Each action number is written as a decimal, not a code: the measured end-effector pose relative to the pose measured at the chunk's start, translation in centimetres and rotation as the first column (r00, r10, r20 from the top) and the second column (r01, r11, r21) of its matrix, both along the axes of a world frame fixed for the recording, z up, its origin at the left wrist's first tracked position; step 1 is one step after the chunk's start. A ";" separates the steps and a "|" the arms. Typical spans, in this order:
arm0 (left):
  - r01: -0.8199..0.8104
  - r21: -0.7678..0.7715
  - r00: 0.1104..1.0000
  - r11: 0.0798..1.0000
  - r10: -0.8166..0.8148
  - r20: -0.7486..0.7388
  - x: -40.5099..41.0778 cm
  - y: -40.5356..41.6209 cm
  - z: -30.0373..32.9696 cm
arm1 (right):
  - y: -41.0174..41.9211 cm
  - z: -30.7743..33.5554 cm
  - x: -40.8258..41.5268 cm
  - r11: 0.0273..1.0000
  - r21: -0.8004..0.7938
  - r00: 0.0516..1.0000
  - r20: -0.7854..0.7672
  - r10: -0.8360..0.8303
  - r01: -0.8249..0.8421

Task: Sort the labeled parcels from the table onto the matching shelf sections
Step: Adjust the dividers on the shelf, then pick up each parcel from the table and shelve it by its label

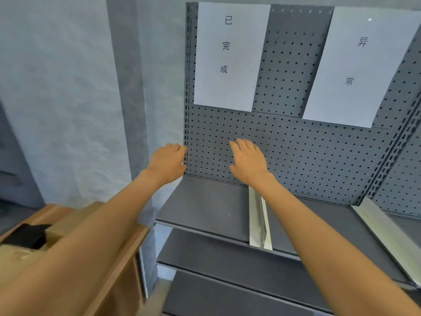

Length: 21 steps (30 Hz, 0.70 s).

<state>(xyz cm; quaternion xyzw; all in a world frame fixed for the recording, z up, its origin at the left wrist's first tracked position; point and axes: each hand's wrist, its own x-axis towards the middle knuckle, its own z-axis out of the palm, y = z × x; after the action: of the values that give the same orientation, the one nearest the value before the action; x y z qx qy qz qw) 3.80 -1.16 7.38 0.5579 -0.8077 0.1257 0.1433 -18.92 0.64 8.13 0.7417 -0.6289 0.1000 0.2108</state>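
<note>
A grey metal shelf with a pegboard back stands in front of me. Two white paper signs hang on the pegboard: the left sign above the left section, the right sign above the right section. A shiny metal divider splits the shelf board. Both my arms reach forward over the left section. My left hand is at the shelf's left upright, fingers straight, holding nothing. My right hand hovers near the pegboard, fingers relaxed, also holding nothing. A brown cardboard parcel lies at the lower left.
A wooden table stands at the lower left beside the shelf, with a black object on the parcel. A second metal divider sits at the right. Lower shelf boards lie below. A grey wall is on the left.
</note>
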 end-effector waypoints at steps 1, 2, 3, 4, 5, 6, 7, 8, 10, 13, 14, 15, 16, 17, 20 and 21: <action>-0.020 0.008 1.000 1.000 0.021 -0.006 1.3 0.7 -0.1 | 0.2 0.0 1.4 1.000 0.000 1.000 -0.002 0.028 -0.028; -0.044 0.017 0.999 0.999 0.044 -0.011 2.7 1.5 -0.3 | 0.4 0.0 2.8 0.998 0.004 0.998 -0.004 0.056 -0.056; -0.071 0.022 0.997 0.997 0.072 -0.013 4.1 2.3 -0.6 | 0.7 -0.1 4.2 0.996 0.008 0.996 -0.004 0.086 -0.086; -0.100 0.023 0.995 0.995 0.100 -0.012 5.7 3.0 -0.9 | 1.1 -0.2 5.8 0.993 0.013 0.993 -0.004 0.116 -0.116; -0.131 0.027 0.991 0.991 0.132 -0.007 7.4 3.9 -1.3 | 1.4 -0.4 7.4 0.989 0.020 0.989 -0.002 0.149 -0.149; -0.163 0.036 0.987 0.986 0.163 0.002 9.2 4.9 -1.6 | 1.8 -0.6 9.2 0.982 0.028 0.983 0.003 0.185 -0.185; -0.194 0.047 0.981 0.980 0.194 0.010 11.0 6.0 -1.9 | 2.3 -0.9 11.0 0.974 0.033 0.975 0.011 0.222 -0.222; -0.226 0.055 0.974 0.973 0.226 0.010 12.8 7.2 -2.3 | 2.7 -1.2 12.9 0.965 0.037 0.966 0.018 0.259 -0.260; -0.289 0.064 0.957 0.955 0.289 0.002 16.3 9.7 -2.9 | 3.7 -1.8 16.8 0.943 0.056 0.944 0.023 0.328 -0.329; -0.372 0.064 0.928 0.926 0.374 -0.011 21.3 13.5 -3.7 | 5.6 -2.7 22.5 0.897 0.087 0.901 0.038 0.431 -0.433; -0.400 0.064 0.916 0.914 0.402 -0.012 22.9 14.8 -4.1 | 6.3 -3.1 24.3 0.880 0.096 0.885 0.042 0.464 -0.466; -0.429 0.064 0.902 0.901 0.430 -0.014 24.4 16.1 -4.4 | 7.0 -3.6 26.1 0.862 0.102 0.868 0.044 0.494 -0.496; -0.458 0.062 0.888 0.887 0.460 -0.021 25.8 17.4 -4.8 | 7.8 -4.1 27.8 0.845 0.107 0.852 0.045 0.522 -0.524; -0.488 0.065 0.871 0.870 0.491 -0.032 27.2 18.7 -5.3 | 8.5 -4.8 29.4 0.827 0.111 0.835 0.047 0.549 -0.550; -0.560 0.078 0.824 0.825 0.564 -0.058 31.0 23.0 -6.8 | 10.8 -6.6 33.9 0.767 0.135 0.778 0.068 0.624 -0.627; -0.581 0.080 0.808 0.810 0.586 -0.066 32.1 24.4 -7.4 | 11.5 -7.3 35.2 0.744 0.139 0.756 0.081 0.649 -0.654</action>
<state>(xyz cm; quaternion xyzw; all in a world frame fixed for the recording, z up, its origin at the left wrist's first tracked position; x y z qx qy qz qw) 35.87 23.22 -0.07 0.7875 -0.5937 0.1162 0.1173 16.26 12.15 0.82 0.9273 -0.3392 0.1270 0.0943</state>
